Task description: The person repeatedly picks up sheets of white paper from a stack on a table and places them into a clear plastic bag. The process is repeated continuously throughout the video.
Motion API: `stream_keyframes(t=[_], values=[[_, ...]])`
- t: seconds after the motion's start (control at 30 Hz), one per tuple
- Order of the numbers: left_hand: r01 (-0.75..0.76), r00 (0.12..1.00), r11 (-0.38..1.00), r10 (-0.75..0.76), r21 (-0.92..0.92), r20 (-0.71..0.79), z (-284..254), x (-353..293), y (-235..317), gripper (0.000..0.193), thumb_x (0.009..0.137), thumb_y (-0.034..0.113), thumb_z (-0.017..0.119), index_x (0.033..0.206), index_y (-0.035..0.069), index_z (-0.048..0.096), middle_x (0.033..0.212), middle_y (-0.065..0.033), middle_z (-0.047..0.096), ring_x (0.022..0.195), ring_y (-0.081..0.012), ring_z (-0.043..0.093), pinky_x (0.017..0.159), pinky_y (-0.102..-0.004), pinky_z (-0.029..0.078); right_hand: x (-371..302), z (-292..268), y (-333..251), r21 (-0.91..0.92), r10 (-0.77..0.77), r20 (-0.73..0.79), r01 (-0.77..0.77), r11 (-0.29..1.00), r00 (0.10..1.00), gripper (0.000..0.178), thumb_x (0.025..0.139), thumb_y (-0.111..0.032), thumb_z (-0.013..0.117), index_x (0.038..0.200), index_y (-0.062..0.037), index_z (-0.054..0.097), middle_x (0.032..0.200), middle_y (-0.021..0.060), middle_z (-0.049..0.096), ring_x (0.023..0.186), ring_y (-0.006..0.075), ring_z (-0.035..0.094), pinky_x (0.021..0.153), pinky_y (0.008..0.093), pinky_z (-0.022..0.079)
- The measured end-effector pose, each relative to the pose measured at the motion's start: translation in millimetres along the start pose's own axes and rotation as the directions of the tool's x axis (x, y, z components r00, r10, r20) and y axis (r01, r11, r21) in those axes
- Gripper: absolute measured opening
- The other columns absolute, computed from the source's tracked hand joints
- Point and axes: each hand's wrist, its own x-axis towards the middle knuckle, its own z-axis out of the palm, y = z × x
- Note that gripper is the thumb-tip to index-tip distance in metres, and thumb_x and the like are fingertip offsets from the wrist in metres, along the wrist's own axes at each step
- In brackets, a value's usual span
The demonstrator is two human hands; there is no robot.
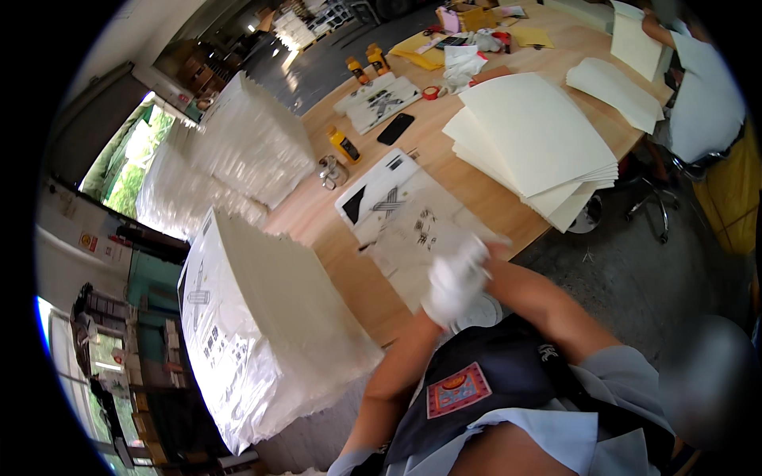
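My left hand (pixel 447 296), in a white glove, is in front of my body at the table's near edge. My right hand (pixel 475 258) meets it there, also with white over it. Both are smeared by motion and overlap, so their fingers and anything between them cannot be made out. Just beyond them a white translucent plastic bag (pixel 432 213) with dark print lies flat on the wooden table. Its near end runs under my hands; I cannot tell whether they touch it. Under its far end shows a white printed sheet (pixel 379 189) with black corners.
Fanned cream sheets (pixel 536 131) lie at the right. A tall stack in a printed plastic cover (pixel 238 333) stands at the left, with wrapped stacks (pixel 258 135) beyond. A phone (pixel 395 128), a yellow bottle (pixel 344 145) and a glass mug (pixel 332 171) are farther back. A co-worker (pixel 706 95) handles sheets at the far right.
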Motion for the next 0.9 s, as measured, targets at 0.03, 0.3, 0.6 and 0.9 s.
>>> stream_keyframes(t=[0.03,0.3,0.6,0.9], values=[[-0.104,0.994,0.984,0.101,0.146,0.03,2.9,-20.2,8.2,0.039,0.062,-0.003,0.062,0.099,0.01,0.062,0.069,-0.012,0.057,0.063,-0.03,0.059,0.058,-0.0381,0.049,3.2,12.7,0.7,0.019,-0.033,0.058,0.032,0.999,0.998,0.029,0.085,-0.033,0.052,0.097,-0.0094,0.064,0.082,0.0145,0.065,0.077,0.0333,0.062,0.071,0.0428,0.05],[0.349,0.896,0.908,-0.396,-0.231,-0.202,24.7,-59.9,-77.6,0.018,0.093,0.009,0.053,0.109,0.006,0.059,0.089,-0.0049,0.062,0.081,-0.0155,0.059,0.074,-0.0254,0.046,-34.6,-88.5,-57.6,-0.488,0.293,0.29,-0.123,0.864,0.911,0.02,0.077,-0.008,0.06,0.096,-0.0124,0.063,0.083,0.0143,0.064,0.079,0.0326,0.06,0.074,0.0418,0.049],[0.48,0.841,0.802,-0.535,-0.355,-0.073,44.5,-61.4,-100.6,0.017,0.096,0.017,0.05,0.107,0.006,0.058,0.091,-0.0009,0.063,0.058,-0.0036,0.044,0.051,-0.0193,0.039,-59.7,-190.6,4.5,-0.792,-0.21,-0.197,-0.029,0.609,0.958,0.016,0.08,-0.021,0.061,0.095,-0.0148,0.061,0.093,0.0038,0.06,0.089,0.0239,0.058,0.074,0.0374,0.049],[0.459,0.877,0.705,-0.456,-0.54,0.15,51.6,-19.8,-95.4,0.025,0.096,0.015,0.051,0.117,0.003,0.054,0.109,-0.0078,0.06,0.077,-0.0106,0.055,0.069,-0.0237,0.046,-52.1,-210.3,11.1,-0.812,-0.257,-0.157,0.023,0.583,0.954,0.007,0.083,-0.019,0.057,0.087,-0.0142,0.06,0.083,0.0034,0.059,0.08,0.0231,0.059,0.066,0.0361,0.05]])
